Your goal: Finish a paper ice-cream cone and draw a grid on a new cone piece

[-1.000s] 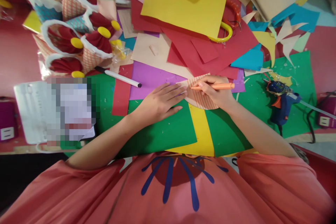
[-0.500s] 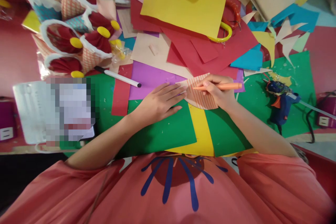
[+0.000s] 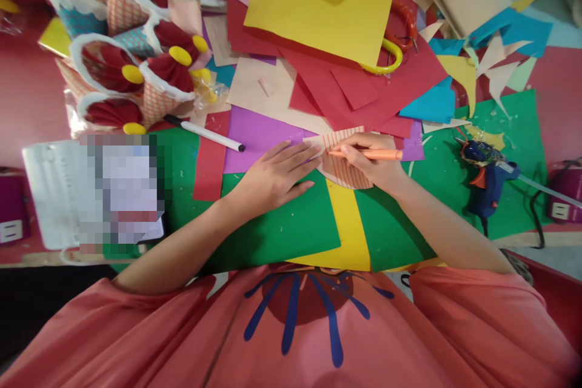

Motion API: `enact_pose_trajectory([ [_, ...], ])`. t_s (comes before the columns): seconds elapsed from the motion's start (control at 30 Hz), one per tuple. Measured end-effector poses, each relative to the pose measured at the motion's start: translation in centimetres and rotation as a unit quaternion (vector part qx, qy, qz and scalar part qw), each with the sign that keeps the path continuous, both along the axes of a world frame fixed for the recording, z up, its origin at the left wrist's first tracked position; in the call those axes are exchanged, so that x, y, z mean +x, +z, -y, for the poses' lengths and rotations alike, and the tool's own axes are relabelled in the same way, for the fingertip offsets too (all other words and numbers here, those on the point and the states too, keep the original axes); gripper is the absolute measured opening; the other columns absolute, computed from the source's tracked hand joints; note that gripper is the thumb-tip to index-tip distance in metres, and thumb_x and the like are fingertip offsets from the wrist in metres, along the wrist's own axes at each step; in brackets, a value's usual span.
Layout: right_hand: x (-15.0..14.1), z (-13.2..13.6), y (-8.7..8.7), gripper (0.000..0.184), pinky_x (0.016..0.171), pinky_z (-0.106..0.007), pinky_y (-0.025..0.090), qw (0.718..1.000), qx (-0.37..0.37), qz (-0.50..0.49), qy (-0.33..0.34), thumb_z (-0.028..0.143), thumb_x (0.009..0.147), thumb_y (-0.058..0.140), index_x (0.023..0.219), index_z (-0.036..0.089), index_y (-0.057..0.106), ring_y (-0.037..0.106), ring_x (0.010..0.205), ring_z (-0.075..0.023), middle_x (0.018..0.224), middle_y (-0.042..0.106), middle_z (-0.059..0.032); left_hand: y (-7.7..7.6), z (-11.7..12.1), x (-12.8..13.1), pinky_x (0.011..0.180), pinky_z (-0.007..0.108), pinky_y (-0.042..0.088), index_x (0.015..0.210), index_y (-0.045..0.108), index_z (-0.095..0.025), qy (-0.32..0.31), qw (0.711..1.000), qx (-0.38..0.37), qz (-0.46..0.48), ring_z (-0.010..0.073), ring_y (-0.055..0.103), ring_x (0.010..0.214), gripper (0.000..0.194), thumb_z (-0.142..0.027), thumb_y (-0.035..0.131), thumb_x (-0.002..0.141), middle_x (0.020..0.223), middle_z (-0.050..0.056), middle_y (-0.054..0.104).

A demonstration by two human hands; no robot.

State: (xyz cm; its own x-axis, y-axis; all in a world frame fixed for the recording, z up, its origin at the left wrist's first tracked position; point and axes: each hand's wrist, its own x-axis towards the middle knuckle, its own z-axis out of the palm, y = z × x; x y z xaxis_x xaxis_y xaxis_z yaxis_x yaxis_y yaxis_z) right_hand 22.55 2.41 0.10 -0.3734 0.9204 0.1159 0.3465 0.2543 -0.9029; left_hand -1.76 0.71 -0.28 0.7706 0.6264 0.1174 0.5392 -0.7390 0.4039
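Note:
An orange marker [image 3: 382, 154] is pinched in my right hand [image 3: 375, 160], its tip touching a pale fan-shaped cutout [image 3: 350, 179] covered with orange stripes. My left hand [image 3: 282, 173] lies flat with fingers stretched out, its fingertips resting on the cutout's left corner. The cutout sits over a purple sheet [image 3: 245, 139] and a green sheet [image 3: 282, 224], with a yellow strip [image 3: 348, 212] below it. Part of the striped area is hidden behind my right hand. A white marker with a black cap [image 3: 209, 134] lies to the left of my left hand.
Finished paper cones [image 3: 159, 94] with white rims and red filling crowd the back left. A blue glue gun [image 3: 484, 188] lies at right. Yellow-and-red-handled scissors [image 3: 391, 60] stick out from a yellow sheet [image 3: 318, 6]. A blurred-out phone [image 3: 134, 194] lies at left.
My right hand has shifted slightly left with the orange marker, whose tip is nearer my left fingers. The cutout has moved slightly left too. My left hand stays almost still.

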Motion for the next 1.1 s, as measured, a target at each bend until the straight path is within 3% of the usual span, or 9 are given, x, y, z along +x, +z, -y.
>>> enact_pose_trajectory([
  [0.3, 0.11, -0.16, -0.12, 0.03, 0.06, -0.023, 0.049, 1.0, -0.013, -0.012, 0.011, 0.036, 0.09, 0.057, 0.071, 0.017, 0.072, 0.066, 0.063, -0.0115, 0.071, 0.075, -0.002, -0.1, -0.01, 0.0, 0.113, 0.047, 0.042, 0.135, 0.056, -0.013, -0.007, 1.0, 0.029, 0.002, 0.0266, 0.052, 0.135, 0.043, -0.036, 0.044, 0.101, 0.142, 0.013, 0.057],
  [0.5, 0.04, 0.49, 0.27, 0.027, 0.057, -0.024, 0.047, 0.997, -0.008, -0.061, -0.049, 0.034, 0.091, 0.057, 0.076, 0.017, 0.071, 0.062, 0.058, -0.0105, 0.064, 0.069, -0.0001, -0.14, -0.12, -0.11, 0.113, 0.05, 0.041, 0.135, 0.057, -0.017, 0.002, 0.999, 0.034, -0.014, 0.0265, 0.052, 0.134, 0.04, -0.034, 0.042, 0.102, 0.143, 0.011, 0.056],
  [0.7, -0.1, 0.2, -0.05, 0.025, 0.061, -0.024, 0.049, 1.0, -0.009, -0.021, 0.0, 0.033, 0.091, 0.058, 0.08, 0.016, 0.073, 0.066, 0.065, -0.0111, 0.074, 0.074, -0.0019, -0.17, -0.18, -0.09, 0.115, 0.051, 0.039, 0.138, 0.055, -0.018, 0.014, 1.0, 0.019, -0.021, 0.0271, 0.049, 0.138, 0.043, -0.036, 0.039, 0.102, 0.146, 0.012, 0.053],
  [1.1, -0.09, -0.03, 0.11, 0.026, 0.064, -0.024, 0.051, 1.0, -0.026, -0.002, 0.003, 0.033, 0.09, 0.057, 0.078, 0.016, 0.072, 0.068, 0.068, -0.0123, 0.08, 0.077, -0.0039, -0.13, -0.15, -0.1, 0.116, 0.053, 0.037, 0.137, 0.055, -0.018, 0.016, 1.0, -0.008, -0.009, 0.0276, 0.045, 0.14, 0.042, -0.038, 0.041, 0.101, 0.148, 0.013, 0.05],
])
